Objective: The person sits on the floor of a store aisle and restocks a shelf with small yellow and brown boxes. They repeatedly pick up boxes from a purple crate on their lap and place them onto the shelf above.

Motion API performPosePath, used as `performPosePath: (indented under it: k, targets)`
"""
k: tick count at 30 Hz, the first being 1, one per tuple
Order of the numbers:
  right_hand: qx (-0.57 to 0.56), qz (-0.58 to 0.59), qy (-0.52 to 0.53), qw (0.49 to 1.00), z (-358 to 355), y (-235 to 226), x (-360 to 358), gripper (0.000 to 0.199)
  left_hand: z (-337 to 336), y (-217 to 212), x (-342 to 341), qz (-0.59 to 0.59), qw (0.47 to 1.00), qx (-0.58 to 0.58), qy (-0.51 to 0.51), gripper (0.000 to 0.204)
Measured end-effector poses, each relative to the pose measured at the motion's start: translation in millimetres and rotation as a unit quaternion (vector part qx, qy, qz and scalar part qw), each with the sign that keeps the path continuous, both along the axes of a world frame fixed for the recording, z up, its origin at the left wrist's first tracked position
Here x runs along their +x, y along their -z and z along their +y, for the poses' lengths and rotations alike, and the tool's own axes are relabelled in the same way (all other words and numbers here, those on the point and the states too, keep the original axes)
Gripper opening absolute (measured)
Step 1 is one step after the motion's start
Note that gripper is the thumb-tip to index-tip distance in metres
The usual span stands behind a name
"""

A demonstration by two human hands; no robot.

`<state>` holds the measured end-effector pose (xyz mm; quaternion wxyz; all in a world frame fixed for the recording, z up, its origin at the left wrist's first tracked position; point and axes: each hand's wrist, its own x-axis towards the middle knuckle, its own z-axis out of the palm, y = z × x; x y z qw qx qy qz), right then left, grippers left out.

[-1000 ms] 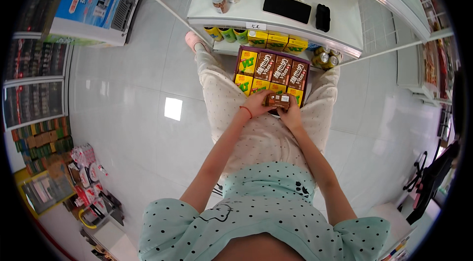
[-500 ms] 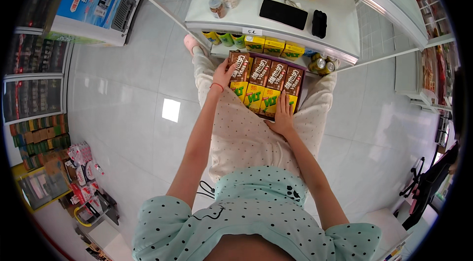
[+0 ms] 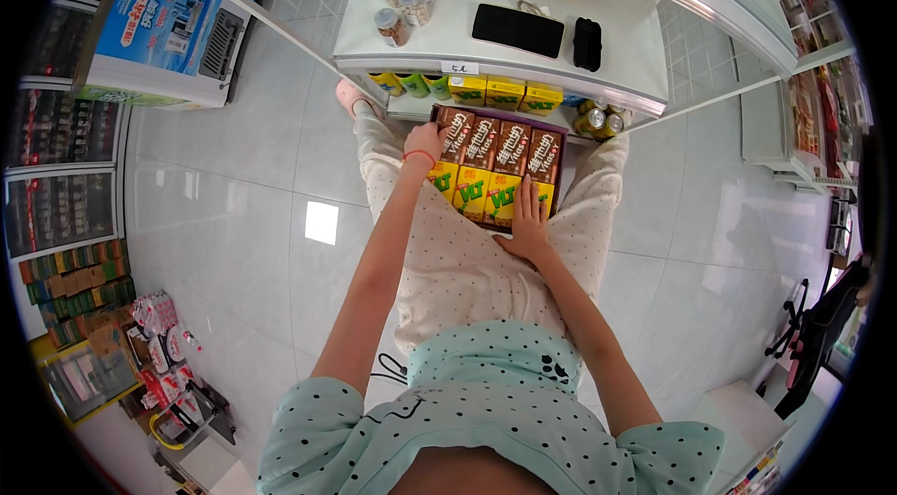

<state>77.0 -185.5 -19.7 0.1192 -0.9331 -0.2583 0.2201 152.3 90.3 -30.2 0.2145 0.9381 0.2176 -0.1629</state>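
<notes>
A shallow dark tray (image 3: 564,142) of drink cartons lies between my knees, its near edge against my trousers. Brown drink cartons (image 3: 512,148) form the far row, and yellow drink cartons (image 3: 470,196) the near row. At the tray's far left side, my left hand (image 3: 423,142) has its fingers bent over the edge, beside the leftmost brown carton; the fingertips are partly hidden. Resting on the right-hand yellow cartons, my right hand (image 3: 528,226) lies flat with its fingers stretched out. It covers part of those cartons.
Just beyond the tray stands a white shelf unit (image 3: 617,84), with yellow cartons (image 3: 505,93) and cans (image 3: 590,120) on its lower level. On top are a phone (image 3: 518,30), a black case (image 3: 587,44) and several jars (image 3: 391,26). A cooler (image 3: 159,37) stands at left.
The leftmost brown carton, raised and tilted before, now sits lower in line with its row. My left hand has moved down to the tray's left edge. My right hand keeps its place.
</notes>
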Motion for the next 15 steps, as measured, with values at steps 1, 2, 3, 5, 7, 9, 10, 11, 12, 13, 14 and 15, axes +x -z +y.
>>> performPosePath:
  k: [1, 2, 3, 5, 7, 9, 10, 11, 12, 13, 14, 15]
  targets:
    - [0.006, -0.005, -0.001, 1.0, -1.0, 2.2, -0.7, 0.115, -1.1, -5.3, 0.1, 0.011, 1.0, 0.014, 0.001, 0.038]
    - [0.012, -0.01, -0.002, 1.0, -1.8, 4.0, -1.3, 0.116, -1.1, -5.0, 0.6, -0.004, 1.0, 0.025, 0.006, 0.036]
    - [0.011, -0.01, -0.004, 1.0, -1.3, 3.0, -1.2, 0.116, 0.0, -4.4, 1.0, -0.02, 0.999, 0.036, 0.01, 0.034]
    - [0.008, -0.008, -0.006, 1.0, -0.2, 0.9, -1.1, 0.116, 2.5, 2.9, -1.5, -0.055, 0.997, 0.058, 0.011, 0.031]
    - [-0.001, -0.006, -0.012, 1.0, 1.8, -1.3, -1.1, 0.116, 7.8, 19.9, -8.5, -0.096, 0.992, 0.084, 0.002, 0.03]
    - [-0.006, -0.008, -0.013, 1.0, 1.8, -2.4, -0.7, 0.115, 5.5, 21.8, -12.1, -0.069, 0.995, 0.076, -0.006, 0.025]
    - [-0.006, -0.011, -0.014, 1.0, 1.5, -3.1, -0.2, 0.115, 2.9, 19.9, -14.2, -0.056, 0.996, 0.071, -0.009, 0.026]
    - [-0.005, -0.014, -0.014, 1.0, 1.3, -3.9, 0.4, 0.115, -0.7, 18.2, -15.4, -0.075, 0.994, 0.069, -0.026, 0.03]
    - [-0.008, -0.012, -0.013, 1.0, 1.0, -4.5, 0.5, 0.114, -7.9, 11.6, -16.2, -0.093, 0.993, 0.066, -0.043, 0.035]
    - [-0.01, -0.012, -0.012, 1.0, 1.0, -5.2, 1.3, 0.114, -14.9, 6.7, -16.6, -0.112, 0.99, 0.064, -0.06, 0.042]
    - [-0.012, -0.012, -0.011, 1.0, 1.1, -5.2, 1.8, 0.114, -23.0, 2.5, -17.7, -0.131, 0.988, 0.079, -0.034, 0.047]
    - [-0.01, -0.011, -0.01, 1.0, 1.7, -5.1, 2.1, 0.114, -30.9, -1.5, -19.4, -0.15, 0.984, 0.096, -0.01, 0.052]
